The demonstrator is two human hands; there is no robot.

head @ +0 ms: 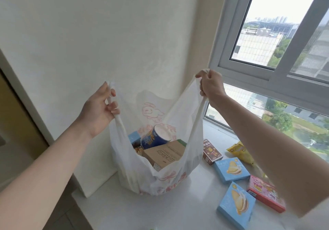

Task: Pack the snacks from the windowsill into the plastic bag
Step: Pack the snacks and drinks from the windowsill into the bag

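Both hands raised — left hand [99, 108], right hand [211, 84] — gripping bag [135, 172] handles.

I see the bag [156, 176] mouth held wide, open from above. A brown box [165, 154] and blue tub [156, 137] fill its middle.

**Snack count, bag and windowsill**

One white plastic bag [135, 172] stands on the windowsill [178, 210], held up by two hands: the left hand [99, 108] and the right hand [211, 85], one handle each.

Inside it I can make out one blue cup tub [154, 138], one brown cardboard box [167, 154] and one small blue box [133, 137]; anything deeper is hidden.

Out on the sill: two light-blue boxes, the farther blue box [231, 170] and the nearer blue box [235, 205], one brown box [211, 152], one pink box [265, 194] and one yellow packet [240, 152].
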